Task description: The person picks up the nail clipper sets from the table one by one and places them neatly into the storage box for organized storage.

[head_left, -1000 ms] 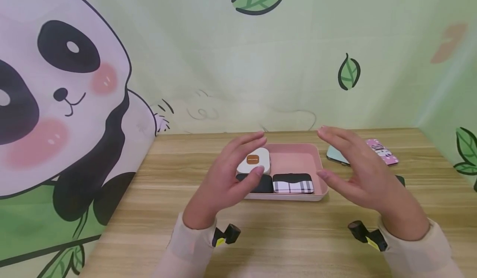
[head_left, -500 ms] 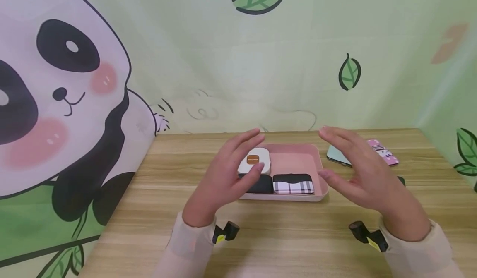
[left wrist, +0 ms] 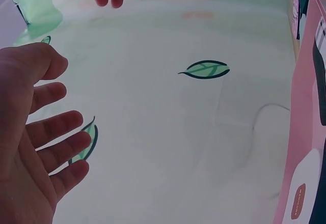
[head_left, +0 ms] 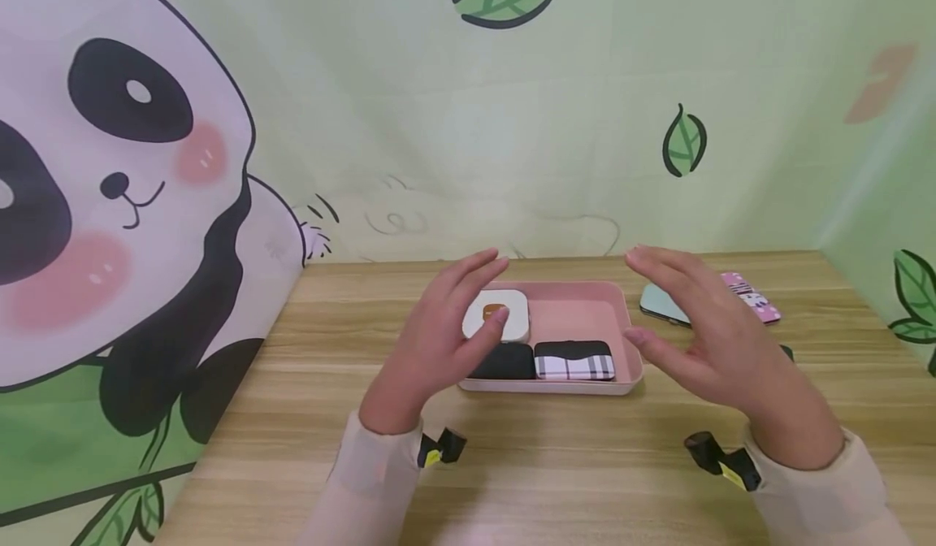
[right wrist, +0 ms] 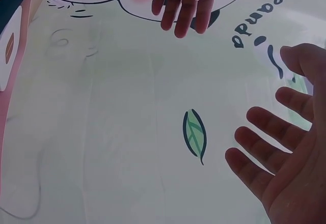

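Above the left part of a pink tray (head_left: 578, 306) hovers my left hand (head_left: 446, 327), its fingers and thumb spread apart with nothing between them. On the right side my right hand (head_left: 709, 343) is held the same way, also holding nothing. Inside the tray lie a white rounded case (head_left: 515, 306) with a brown label, a black case (head_left: 504, 361) and a black case with a white plaid band (head_left: 574, 361). The left hand hides part of the white and black cases. In the left wrist view, the left palm and parted fingers (left wrist: 58, 127) show bare.
Behind the right hand lie a mint-coloured flat case (head_left: 660, 304) and a pink patterned case (head_left: 753, 298). A dark object (head_left: 786, 353) peeks out beside the right wrist. The wooden table (head_left: 570, 465) ends at a printed fabric backdrop (head_left: 439, 123).
My left hand has shifted slightly to the left and up, showing more of the tray's near left corner. The right hand and the cases stay almost where they were.
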A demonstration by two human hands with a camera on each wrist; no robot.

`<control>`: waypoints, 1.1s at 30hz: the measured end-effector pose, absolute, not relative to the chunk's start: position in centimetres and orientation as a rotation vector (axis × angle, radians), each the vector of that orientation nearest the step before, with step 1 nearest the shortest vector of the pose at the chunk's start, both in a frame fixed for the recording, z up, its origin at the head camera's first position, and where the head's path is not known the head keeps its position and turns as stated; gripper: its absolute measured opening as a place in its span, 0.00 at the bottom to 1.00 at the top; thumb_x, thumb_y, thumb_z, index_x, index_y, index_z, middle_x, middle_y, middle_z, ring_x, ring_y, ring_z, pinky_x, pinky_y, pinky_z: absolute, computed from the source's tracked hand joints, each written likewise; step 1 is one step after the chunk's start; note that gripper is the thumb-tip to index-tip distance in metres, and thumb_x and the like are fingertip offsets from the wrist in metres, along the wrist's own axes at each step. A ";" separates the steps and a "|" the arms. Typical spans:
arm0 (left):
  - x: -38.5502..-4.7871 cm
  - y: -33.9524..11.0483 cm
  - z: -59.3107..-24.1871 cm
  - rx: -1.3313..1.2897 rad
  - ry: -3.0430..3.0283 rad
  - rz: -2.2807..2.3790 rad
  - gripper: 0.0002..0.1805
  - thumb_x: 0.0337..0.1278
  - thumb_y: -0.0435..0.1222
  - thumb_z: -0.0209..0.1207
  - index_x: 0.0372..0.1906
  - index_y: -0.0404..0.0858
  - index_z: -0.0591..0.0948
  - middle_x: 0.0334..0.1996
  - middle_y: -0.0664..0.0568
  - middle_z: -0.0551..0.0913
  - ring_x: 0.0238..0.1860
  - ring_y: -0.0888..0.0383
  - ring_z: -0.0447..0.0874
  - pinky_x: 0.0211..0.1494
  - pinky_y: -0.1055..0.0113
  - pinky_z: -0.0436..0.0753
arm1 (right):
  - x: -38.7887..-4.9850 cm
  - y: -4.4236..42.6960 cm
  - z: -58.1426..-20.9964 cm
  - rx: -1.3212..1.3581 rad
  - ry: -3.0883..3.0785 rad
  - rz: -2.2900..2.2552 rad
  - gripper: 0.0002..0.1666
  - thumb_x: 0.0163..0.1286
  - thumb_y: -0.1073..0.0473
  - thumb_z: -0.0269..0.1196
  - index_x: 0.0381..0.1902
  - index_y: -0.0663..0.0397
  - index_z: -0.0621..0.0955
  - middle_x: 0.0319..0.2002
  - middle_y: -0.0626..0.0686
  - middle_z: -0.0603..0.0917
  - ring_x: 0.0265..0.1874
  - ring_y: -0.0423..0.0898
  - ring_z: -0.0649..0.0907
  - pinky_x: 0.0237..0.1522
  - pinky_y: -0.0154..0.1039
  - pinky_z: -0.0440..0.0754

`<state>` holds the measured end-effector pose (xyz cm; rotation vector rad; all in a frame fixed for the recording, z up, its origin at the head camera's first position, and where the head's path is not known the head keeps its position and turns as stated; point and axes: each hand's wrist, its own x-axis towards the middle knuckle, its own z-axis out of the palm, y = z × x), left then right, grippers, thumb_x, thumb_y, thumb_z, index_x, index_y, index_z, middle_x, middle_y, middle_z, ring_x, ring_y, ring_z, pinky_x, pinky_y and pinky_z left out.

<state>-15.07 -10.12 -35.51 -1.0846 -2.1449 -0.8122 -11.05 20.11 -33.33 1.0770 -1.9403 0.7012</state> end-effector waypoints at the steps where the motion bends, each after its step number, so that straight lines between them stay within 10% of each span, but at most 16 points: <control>1: -15.1 -10.1 -35.5 -1.077 -2.154 -0.810 0.27 0.66 0.41 0.56 0.68 0.37 0.73 0.67 0.43 0.74 0.69 0.47 0.71 0.70 0.51 0.71 | -11.1 20.1 -33.4 1.075 -1.942 0.701 0.40 0.75 0.38 0.55 0.63 0.71 0.74 0.58 0.67 0.79 0.65 0.44 0.74 0.70 0.32 0.65; 33: -18.2 -10.9 -38.5 -0.902 -2.432 -0.849 0.28 0.71 0.44 0.56 0.72 0.42 0.71 0.70 0.46 0.71 0.72 0.49 0.67 0.72 0.50 0.69 | -11.1 20.6 -33.3 1.033 -1.991 0.669 0.38 0.76 0.38 0.54 0.63 0.68 0.76 0.59 0.65 0.79 0.58 0.56 0.77 0.70 0.30 0.63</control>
